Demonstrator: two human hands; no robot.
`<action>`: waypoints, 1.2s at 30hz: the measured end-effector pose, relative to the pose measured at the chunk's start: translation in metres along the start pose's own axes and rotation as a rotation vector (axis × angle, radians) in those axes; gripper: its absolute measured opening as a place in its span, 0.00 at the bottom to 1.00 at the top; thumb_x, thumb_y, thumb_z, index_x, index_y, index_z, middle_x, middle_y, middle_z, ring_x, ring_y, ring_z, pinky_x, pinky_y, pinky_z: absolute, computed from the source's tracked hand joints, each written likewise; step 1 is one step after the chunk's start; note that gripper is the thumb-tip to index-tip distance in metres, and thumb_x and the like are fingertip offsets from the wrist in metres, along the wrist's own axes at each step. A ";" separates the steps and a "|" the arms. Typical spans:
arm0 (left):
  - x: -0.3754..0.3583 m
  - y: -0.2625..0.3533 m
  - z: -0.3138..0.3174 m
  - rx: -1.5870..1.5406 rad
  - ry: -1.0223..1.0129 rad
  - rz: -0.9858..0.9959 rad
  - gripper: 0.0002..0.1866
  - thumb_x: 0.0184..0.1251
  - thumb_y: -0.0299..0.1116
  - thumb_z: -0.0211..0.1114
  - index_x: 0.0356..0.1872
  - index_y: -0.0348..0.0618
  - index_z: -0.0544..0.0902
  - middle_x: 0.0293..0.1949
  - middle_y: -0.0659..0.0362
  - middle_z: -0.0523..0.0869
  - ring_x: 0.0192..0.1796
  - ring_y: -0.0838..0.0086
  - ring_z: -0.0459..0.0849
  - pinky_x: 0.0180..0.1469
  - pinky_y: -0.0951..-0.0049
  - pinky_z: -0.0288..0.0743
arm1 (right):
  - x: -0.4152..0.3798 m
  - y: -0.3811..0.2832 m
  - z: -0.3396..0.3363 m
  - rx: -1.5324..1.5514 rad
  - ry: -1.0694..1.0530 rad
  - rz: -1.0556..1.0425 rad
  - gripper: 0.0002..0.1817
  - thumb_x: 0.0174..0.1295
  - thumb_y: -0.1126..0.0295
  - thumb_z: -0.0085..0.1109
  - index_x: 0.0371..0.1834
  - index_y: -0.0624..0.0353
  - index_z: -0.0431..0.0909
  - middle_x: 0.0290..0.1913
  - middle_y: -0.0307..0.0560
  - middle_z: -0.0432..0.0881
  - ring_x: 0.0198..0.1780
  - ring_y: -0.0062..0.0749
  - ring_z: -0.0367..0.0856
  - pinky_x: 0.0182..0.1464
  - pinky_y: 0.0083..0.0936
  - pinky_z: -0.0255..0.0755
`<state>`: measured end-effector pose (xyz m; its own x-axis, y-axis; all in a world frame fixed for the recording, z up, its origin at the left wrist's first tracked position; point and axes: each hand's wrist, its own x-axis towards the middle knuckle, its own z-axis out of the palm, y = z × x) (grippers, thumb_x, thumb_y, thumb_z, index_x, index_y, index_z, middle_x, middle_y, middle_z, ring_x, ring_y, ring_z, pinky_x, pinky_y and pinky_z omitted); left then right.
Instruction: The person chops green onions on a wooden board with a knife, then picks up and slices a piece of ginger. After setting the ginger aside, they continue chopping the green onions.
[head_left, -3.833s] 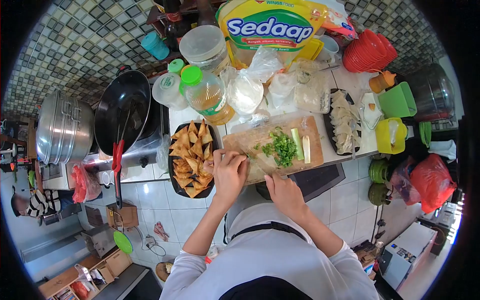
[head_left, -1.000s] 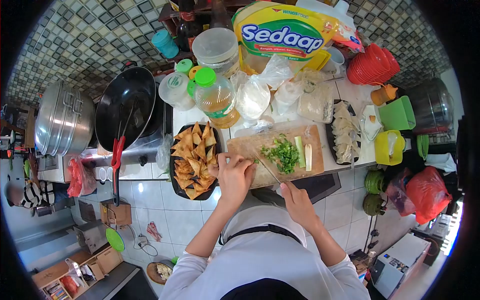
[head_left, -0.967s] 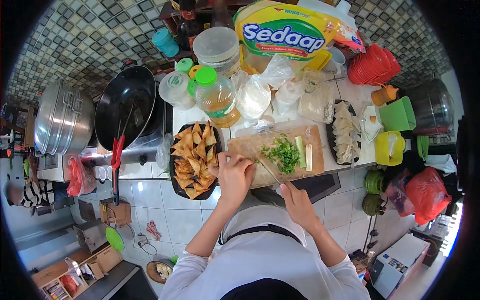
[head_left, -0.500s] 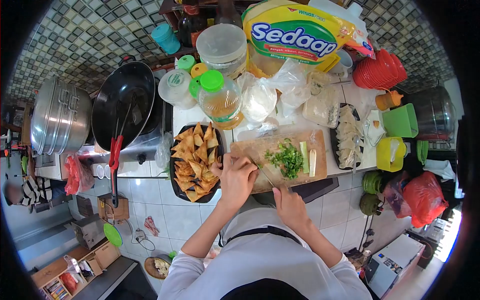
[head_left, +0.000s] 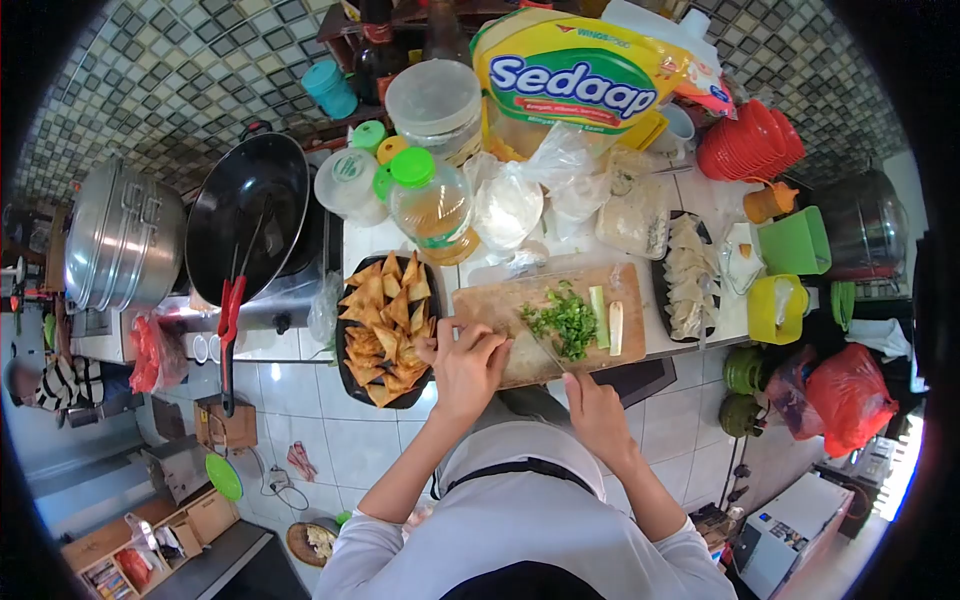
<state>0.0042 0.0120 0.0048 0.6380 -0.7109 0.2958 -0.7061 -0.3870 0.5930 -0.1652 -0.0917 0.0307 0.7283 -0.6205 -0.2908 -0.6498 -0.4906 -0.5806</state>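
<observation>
My right hand (head_left: 601,412) grips a knife (head_left: 550,353) by its handle, with the blade lying over the near part of a wooden cutting board (head_left: 480,305). My left hand (head_left: 468,366) rests at the board's left side, fingers curled down; whatever lies under the fingertips is hidden. A heap of chopped green leaves (head_left: 568,322) sits mid-board beside the blade. Right of it lie a pale green stalk piece (head_left: 600,316) and a whitish stalk piece (head_left: 616,328). Just left of my left hand stands a black tray of fried triangular pastries (head_left: 390,325).
A black wok (head_left: 247,215) with red-handled tongs (head_left: 231,300) stands left. Behind the board are an oil bottle (head_left: 432,210), plastic bags (head_left: 508,208) and a Sedaap pouch (head_left: 575,80). A tray of pale dumplings (head_left: 690,280) lies right. A person in stripes (head_left: 75,383) is far left.
My right hand and the knife have shifted slightly right, away from my left hand. My left hand stays curled on the board. The whole view has shifted a little.
</observation>
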 end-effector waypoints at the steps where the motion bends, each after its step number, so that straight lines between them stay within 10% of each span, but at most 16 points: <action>1: -0.002 0.001 0.000 0.010 -0.001 -0.005 0.05 0.47 0.30 0.74 0.25 0.46 0.85 0.31 0.63 0.81 0.44 0.61 0.75 0.46 0.57 0.65 | 0.000 0.000 0.001 0.017 -0.001 -0.002 0.19 0.72 0.56 0.43 0.36 0.62 0.74 0.19 0.65 0.77 0.25 0.65 0.78 0.27 0.54 0.72; 36: -0.001 -0.002 -0.002 0.030 0.002 0.009 0.05 0.46 0.29 0.71 0.25 0.50 0.82 0.34 0.66 0.76 0.48 0.64 0.73 0.45 0.56 0.52 | 0.010 -0.019 0.010 -0.134 -0.079 -0.084 0.20 0.72 0.55 0.42 0.34 0.61 0.73 0.18 0.62 0.77 0.23 0.59 0.80 0.23 0.49 0.73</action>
<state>0.0051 0.0149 0.0053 0.6319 -0.7136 0.3025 -0.7208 -0.3977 0.5677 -0.1439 -0.0823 0.0310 0.7929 -0.5262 -0.3074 -0.6050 -0.6192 -0.5006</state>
